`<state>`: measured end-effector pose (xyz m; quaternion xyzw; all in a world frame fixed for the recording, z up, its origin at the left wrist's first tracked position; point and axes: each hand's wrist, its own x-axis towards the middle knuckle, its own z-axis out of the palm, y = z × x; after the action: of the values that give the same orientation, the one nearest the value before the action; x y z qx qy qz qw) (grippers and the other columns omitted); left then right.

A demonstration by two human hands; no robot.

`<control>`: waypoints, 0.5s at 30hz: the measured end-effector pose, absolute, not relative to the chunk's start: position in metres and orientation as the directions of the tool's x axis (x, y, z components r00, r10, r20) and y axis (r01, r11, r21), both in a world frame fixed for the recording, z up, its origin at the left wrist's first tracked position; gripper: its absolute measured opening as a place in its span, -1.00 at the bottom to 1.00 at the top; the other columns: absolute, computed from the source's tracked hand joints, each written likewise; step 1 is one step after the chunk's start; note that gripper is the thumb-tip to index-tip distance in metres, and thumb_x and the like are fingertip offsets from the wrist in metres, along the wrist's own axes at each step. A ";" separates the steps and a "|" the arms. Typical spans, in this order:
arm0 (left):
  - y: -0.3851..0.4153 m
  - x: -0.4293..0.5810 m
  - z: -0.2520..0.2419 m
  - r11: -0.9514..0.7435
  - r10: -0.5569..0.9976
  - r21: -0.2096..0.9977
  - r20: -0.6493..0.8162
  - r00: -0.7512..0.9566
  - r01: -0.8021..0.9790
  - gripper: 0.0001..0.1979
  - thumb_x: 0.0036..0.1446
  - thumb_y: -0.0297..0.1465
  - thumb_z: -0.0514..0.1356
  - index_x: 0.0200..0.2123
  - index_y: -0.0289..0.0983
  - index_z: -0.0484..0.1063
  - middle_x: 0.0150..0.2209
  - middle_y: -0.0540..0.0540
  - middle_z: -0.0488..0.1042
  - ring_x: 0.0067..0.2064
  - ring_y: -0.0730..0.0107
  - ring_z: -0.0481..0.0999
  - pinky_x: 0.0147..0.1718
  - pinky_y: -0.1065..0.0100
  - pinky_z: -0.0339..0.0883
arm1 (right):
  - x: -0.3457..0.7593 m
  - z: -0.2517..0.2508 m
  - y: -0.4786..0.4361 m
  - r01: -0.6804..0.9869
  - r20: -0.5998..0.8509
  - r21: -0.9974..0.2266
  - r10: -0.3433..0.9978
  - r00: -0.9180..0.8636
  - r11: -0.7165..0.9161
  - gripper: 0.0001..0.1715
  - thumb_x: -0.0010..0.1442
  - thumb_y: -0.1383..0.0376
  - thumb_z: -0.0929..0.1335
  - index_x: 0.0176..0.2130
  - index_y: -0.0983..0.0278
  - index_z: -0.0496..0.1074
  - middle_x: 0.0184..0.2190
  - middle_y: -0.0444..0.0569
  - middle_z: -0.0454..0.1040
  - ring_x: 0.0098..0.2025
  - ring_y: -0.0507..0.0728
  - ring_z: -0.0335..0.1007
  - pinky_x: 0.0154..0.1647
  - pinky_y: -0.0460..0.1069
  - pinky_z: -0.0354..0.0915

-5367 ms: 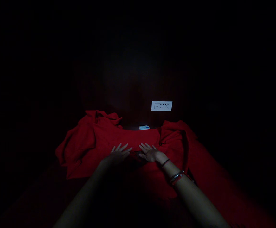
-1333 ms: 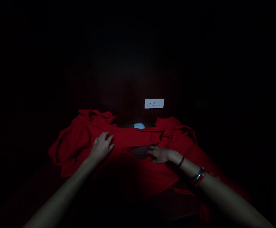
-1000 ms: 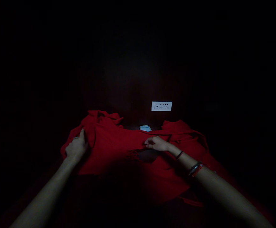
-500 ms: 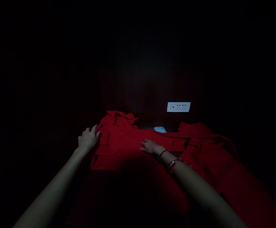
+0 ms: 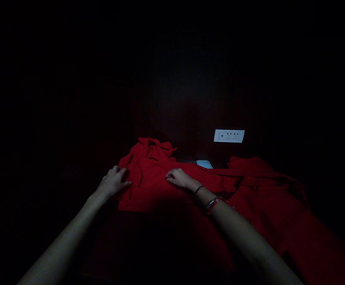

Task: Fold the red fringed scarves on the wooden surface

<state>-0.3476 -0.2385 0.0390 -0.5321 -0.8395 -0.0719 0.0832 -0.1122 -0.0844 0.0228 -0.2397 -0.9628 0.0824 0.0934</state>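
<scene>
A red garment (image 5: 154, 174) lies spread and partly bunched in front of me, with a rumpled heap at its far left. My left hand (image 5: 113, 183) rests at its left edge, thumb and fingers apart, touching the cloth. Near the middle of the fabric is my right hand (image 5: 180, 178), palm down, its fingers slightly bent against the cloth and not wrapped round it. Dark bands and a bracelet (image 5: 213, 204) circle my right wrist. Deep shadow hides the near part of the garment.
A phone (image 5: 204, 164) with a lit screen lies behind the garment. A white wall socket (image 5: 229, 135) is set in the dark wall. More red fabric (image 5: 279, 209) spreads to the right, a long strip running across it. Everything around is very dark.
My left hand has slid slightly toward me and right along the cloth edge. My right hand has moved a little left and away. The view has shifted slightly left.
</scene>
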 end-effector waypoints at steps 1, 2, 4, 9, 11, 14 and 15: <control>-0.243 -0.346 0.034 0.411 0.893 0.017 0.193 -0.406 0.912 -0.48 -0.04 -0.20 0.08 0.03 -0.21 0.27 0.01 -0.23 0.20 0.00 0.07 0.28 -0.13 0.18 0.25 | -0.122 0.018 -0.092 0.405 0.155 -0.181 0.432 -0.888 0.896 -0.70 0.14 0.34 0.23 -0.13 0.33 0.41 -0.15 0.02 0.44 -0.12 0.09 0.33 -0.13 -0.08 0.20; -0.246 -0.346 0.029 0.404 0.899 0.008 0.182 -0.399 0.915 -0.50 -0.04 -0.24 0.08 0.03 -0.22 0.27 0.01 -0.23 0.19 -0.01 0.09 0.28 -0.13 0.20 0.26 | -0.130 0.013 -0.099 0.384 0.159 -0.144 0.404 -0.901 0.912 -0.69 0.14 0.32 0.23 -0.13 0.33 0.41 -0.15 0.04 0.44 -0.12 0.11 0.33 -0.13 -0.06 0.21; -0.250 -0.347 0.020 0.401 0.895 0.004 0.213 -0.393 0.916 -0.56 0.00 -0.31 0.04 -0.01 -0.26 0.29 -0.01 -0.23 0.20 -0.02 0.14 0.29 -0.12 0.24 0.26 | -0.144 0.004 -0.112 0.391 0.157 -0.061 0.395 -0.905 0.919 -0.69 0.15 0.32 0.22 -0.14 0.33 0.40 -0.16 0.07 0.43 -0.13 0.14 0.33 -0.17 -0.03 0.23; -0.248 -0.343 0.012 0.398 0.817 0.070 0.427 -0.388 0.915 -0.73 0.06 -0.43 -0.07 -0.20 -0.29 0.32 -0.13 -0.17 0.29 -0.13 0.25 0.35 -0.15 0.32 0.26 | -0.149 -0.008 -0.117 0.482 0.161 -0.080 0.489 -0.857 0.872 -0.68 0.21 0.36 0.15 -0.19 0.32 0.42 -0.20 0.08 0.43 -0.17 0.12 0.34 -0.21 -0.04 0.24; -0.246 -0.342 0.010 0.360 0.798 0.099 0.483 -0.361 0.928 -0.78 0.02 -0.46 -0.06 -0.26 -0.28 0.29 -0.18 -0.15 0.31 -0.16 0.26 0.35 -0.17 0.33 0.26 | -0.145 -0.007 -0.110 0.466 0.213 -0.181 0.497 -0.841 0.866 -0.69 0.21 0.33 0.17 -0.19 0.31 0.44 -0.21 0.04 0.44 -0.17 0.09 0.34 -0.16 -0.06 0.21; -0.249 -0.348 0.007 0.232 0.820 0.145 0.503 -0.274 0.962 -0.83 -0.04 -0.48 -0.05 -0.34 -0.26 0.26 -0.25 -0.13 0.33 -0.18 0.28 0.34 -0.15 0.33 0.23 | -0.138 -0.003 -0.100 0.400 0.313 -0.310 0.489 -0.814 0.863 -0.71 0.22 0.32 0.19 -0.25 0.32 0.47 -0.24 0.00 0.47 -0.19 0.05 0.34 -0.13 -0.10 0.19; -0.251 -0.351 0.006 0.192 0.827 0.171 0.502 -0.253 0.966 -0.85 -0.06 -0.48 -0.04 -0.37 -0.25 0.25 -0.29 -0.11 0.33 -0.20 0.29 0.34 -0.16 0.34 0.23 | -0.136 -0.002 -0.097 0.386 0.348 -0.346 0.499 -0.794 0.855 -0.72 0.21 0.33 0.20 -0.27 0.32 0.48 -0.26 -0.01 0.48 -0.20 0.04 0.35 -0.14 -0.10 0.19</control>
<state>-0.3512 -0.2511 0.0057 -0.5923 -0.7571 -0.2308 0.1506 -0.1362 -0.0975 -0.0019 -0.2359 -0.9381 0.1295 0.2181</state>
